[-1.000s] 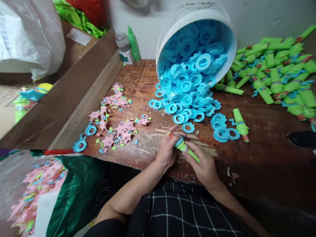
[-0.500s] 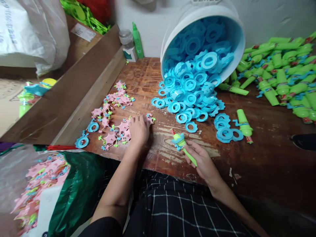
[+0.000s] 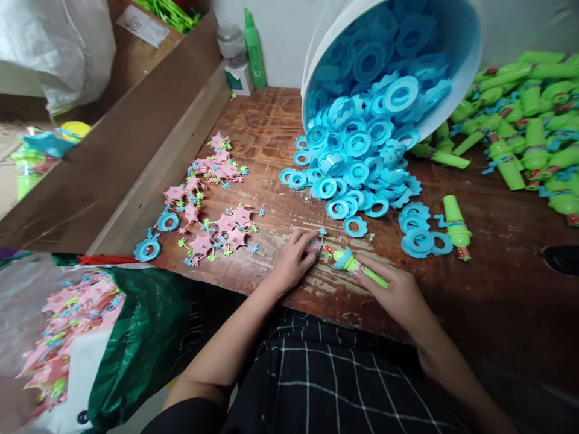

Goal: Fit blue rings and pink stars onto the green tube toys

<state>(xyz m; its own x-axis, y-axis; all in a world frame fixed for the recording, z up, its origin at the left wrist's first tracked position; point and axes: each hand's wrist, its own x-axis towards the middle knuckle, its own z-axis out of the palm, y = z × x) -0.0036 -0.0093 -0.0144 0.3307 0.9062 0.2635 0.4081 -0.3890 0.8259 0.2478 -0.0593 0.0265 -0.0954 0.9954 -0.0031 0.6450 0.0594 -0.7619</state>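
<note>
Between the fingers of my left hand (image 3: pixel 292 263) is a pink star-shaped plastic piece (image 3: pixel 315 245) with small coloured tips, partly hidden by the fingers. My right hand (image 3: pixel 395 292) is closed round a green plastic toy (image 3: pixel 350 261) with a blue collar and a red patterned tip. That tip points left and lies close to the pink piece; whether they touch I cannot tell. More pink star pieces (image 3: pixel 226 224) lie on the table left of my left hand. Beyond my hands, blue scalloped rings (image 3: pixel 355 175) spill from a tipped white bucket (image 3: pixel 473 66).
Many green toys (image 3: pixel 536 138) are heaped at the right, and one green toy (image 3: pixel 456 222) lies nearer, beside several blue rings (image 3: pixel 416 232). A wooden board (image 3: pixel 113 144) borders the table's left side. A green bag (image 3: pixel 140 337) of pink pieces sits below the left edge.
My left hand has left the pink pieces and moved right with one of them, up to the green toy's tip. The toy, in my right hand, now lies flatter. The view has shifted slightly.
</note>
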